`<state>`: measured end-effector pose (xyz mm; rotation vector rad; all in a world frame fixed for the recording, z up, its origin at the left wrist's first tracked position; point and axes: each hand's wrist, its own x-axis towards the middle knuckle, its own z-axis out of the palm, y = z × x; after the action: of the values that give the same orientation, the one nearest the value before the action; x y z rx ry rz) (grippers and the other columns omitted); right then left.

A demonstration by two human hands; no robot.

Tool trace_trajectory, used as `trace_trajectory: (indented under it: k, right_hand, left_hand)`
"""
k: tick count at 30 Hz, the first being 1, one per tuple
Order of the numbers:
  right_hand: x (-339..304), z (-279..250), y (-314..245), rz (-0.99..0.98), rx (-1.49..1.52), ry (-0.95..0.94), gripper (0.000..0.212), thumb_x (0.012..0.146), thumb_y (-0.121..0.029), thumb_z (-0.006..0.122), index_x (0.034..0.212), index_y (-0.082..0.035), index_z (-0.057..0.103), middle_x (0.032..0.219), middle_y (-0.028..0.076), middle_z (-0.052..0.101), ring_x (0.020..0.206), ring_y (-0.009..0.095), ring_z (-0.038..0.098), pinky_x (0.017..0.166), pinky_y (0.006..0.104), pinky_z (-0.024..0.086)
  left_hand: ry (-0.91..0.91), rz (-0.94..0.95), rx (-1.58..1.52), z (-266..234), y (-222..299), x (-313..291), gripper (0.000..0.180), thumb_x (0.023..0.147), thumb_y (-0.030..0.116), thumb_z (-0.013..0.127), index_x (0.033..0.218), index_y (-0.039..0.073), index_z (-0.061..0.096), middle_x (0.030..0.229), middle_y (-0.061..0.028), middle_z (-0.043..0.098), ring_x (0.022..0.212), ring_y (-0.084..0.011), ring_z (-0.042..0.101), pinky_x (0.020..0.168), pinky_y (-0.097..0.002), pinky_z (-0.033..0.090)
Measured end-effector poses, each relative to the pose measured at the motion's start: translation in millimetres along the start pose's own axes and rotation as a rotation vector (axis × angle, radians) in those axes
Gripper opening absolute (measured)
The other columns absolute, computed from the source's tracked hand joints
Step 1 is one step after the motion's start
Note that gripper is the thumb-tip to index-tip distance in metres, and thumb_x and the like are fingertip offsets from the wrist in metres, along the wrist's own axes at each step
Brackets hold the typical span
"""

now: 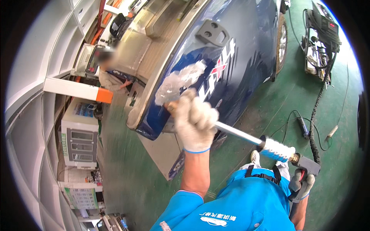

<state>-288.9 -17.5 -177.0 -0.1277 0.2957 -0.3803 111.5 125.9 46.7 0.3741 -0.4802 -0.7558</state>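
A slide-hammer dent puller (239, 133) slants across the middle, with a shiny metal rod, a white-and-blue sleeve and a grey pistol grip. My gloved left hand (195, 122) is closed at the rod's far end, beside the dark blue vehicle's bodywork. A small brown-orange piece shows past its fingers; the rod's tip is hidden. At the lower right, my gloved right hand (301, 185) wraps round the pistol grip, by its red trigger. Near my left hand, the blue body panel (246, 65) has a rough, bare whitish patch (179, 81).
A thick black cable (317, 111) runs from the pistol grip to a wheeled machine (322, 42) at the upper right. A hand tool (303, 127) and thin cords lie on the green floor. Another person (111, 77) is beyond the vehicle. A white cabinet (79, 134) stands left.
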Motion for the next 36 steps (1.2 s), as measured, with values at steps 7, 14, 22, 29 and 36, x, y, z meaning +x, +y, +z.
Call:
trace_trajectory:
  k: [7, 14, 22, 29, 36]
  right_hand:
    - [33.9, -8.7, 35.0, 0.12, 0.453, -0.419, 0.049, 0.095, -0.039, 0.067, 0.124, -0.003, 0.053, 0.062, 0.002, 0.052, 0.045, 0.008, 0.046, 0.039, 0.0204, 0.04]
    - [61.4, 16.6, 83.9, 0.013, 0.774, -0.408, 0.091, 0.094, -0.022, 0.068, 0.163, -0.022, 0.009, 0.075, 0.005, 0.055, 0.044, 0.009, 0.048, 0.04, 0.0224, 0.043]
    - [71.8, 14.9, 121.4, -0.028, 0.808, -0.506, 0.086, 0.094, -0.011, 0.063, 0.163, -0.017, 0.012, 0.074, 0.006, 0.05, 0.049, 0.01, 0.048, 0.04, 0.0237, 0.044]
    - [50.5, 7.5, 144.5, -0.096, 0.686, -0.545, 0.087, 0.095, -0.016, 0.064, 0.163, -0.016, 0.011, 0.074, 0.005, 0.051, 0.048, 0.01, 0.049, 0.041, 0.0237, 0.045]
    - [38.1, 26.8, 143.7, -0.129, 0.549, -0.476, 0.05, 0.092, -0.029, 0.07, 0.123, -0.002, 0.041, 0.064, 0.003, 0.053, 0.045, 0.008, 0.049, 0.039, 0.0214, 0.042]
  left_hand:
    - [-0.413, 0.507, 2.728, 55.3, 37.8, 19.0, 0.07, 0.079, 0.039, 0.081, 0.138, 0.01, 0.057, 0.141, -0.0229, 0.053, 0.126, -0.0412, 0.055, 0.108, -0.0524, 0.043]
    - [-0.535, 0.24, 3.058, 34.6, 152.7, -15.3, 0.064, 0.082, 0.032, 0.079, 0.141, 0.019, 0.059, 0.144, -0.0286, 0.05, 0.127, -0.0457, 0.053, 0.104, -0.0485, 0.046]
    - [-0.608, 0.224, 3.037, 32.5, 138.9, 17.0, 0.069, 0.079, 0.034, 0.079, 0.144, 0.028, 0.056, 0.145, -0.0318, 0.045, 0.125, -0.0477, 0.053, 0.1, -0.0493, 0.05]
    - [-0.689, 0.277, 2.86, 32.3, 163.1, -1.0, 0.056, 0.079, 0.024, 0.078, 0.134, 0.024, 0.064, 0.144, -0.0312, 0.047, 0.126, -0.0454, 0.054, 0.1, -0.0462, 0.051]
    - [-0.536, 0.455, 2.977, 35.2, 138.8, -7.6, 0.032, 0.082, 0.026, 0.075, 0.112, 0.017, 0.072, 0.139, -0.0274, 0.055, 0.129, -0.0433, 0.053, 0.11, -0.0494, 0.043]
